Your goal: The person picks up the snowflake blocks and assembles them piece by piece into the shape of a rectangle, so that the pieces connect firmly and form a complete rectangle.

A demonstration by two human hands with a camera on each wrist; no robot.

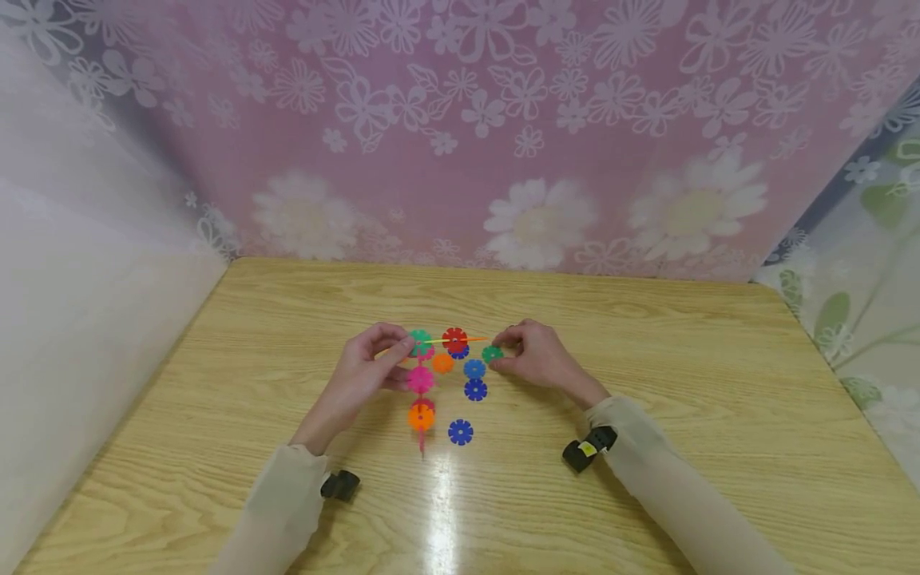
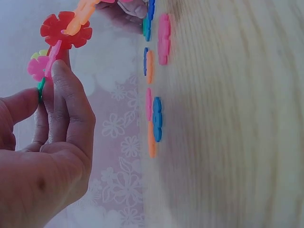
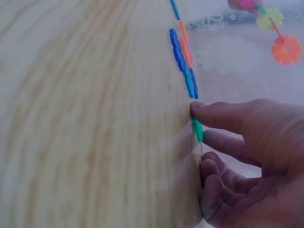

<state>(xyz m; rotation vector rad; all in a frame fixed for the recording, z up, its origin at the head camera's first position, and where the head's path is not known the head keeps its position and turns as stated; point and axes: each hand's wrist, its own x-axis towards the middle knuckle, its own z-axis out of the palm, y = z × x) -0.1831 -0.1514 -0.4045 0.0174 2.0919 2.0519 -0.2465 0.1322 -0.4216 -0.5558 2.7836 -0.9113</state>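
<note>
My left hand (image 1: 366, 363) holds up a chain of joined plastic snowflake discs. Thumb and fingers pinch its green disc (image 2: 42, 90); a red disc (image 1: 454, 340) sticks out to the right, while a pink disc (image 1: 420, 379) and an orange disc (image 1: 422, 417) run toward the front. In the right wrist view, the chain's yellow disc (image 3: 270, 19) and another orange disc (image 3: 286, 49) show raised above the table. My right hand (image 1: 539, 351) pinches a separate green disc (image 3: 197, 129) at the tabletop between thumb and index finger, its other fingers curled.
Loose discs lie flat on the wooden table (image 1: 647, 343) between the hands: a light blue disc (image 1: 474, 369), a dark blue disc (image 1: 475, 390), an orange one (image 1: 442, 363). Another dark blue disc (image 1: 461, 432) lies nearer the front. A flowered curtain (image 1: 431, 200) hangs behind the table.
</note>
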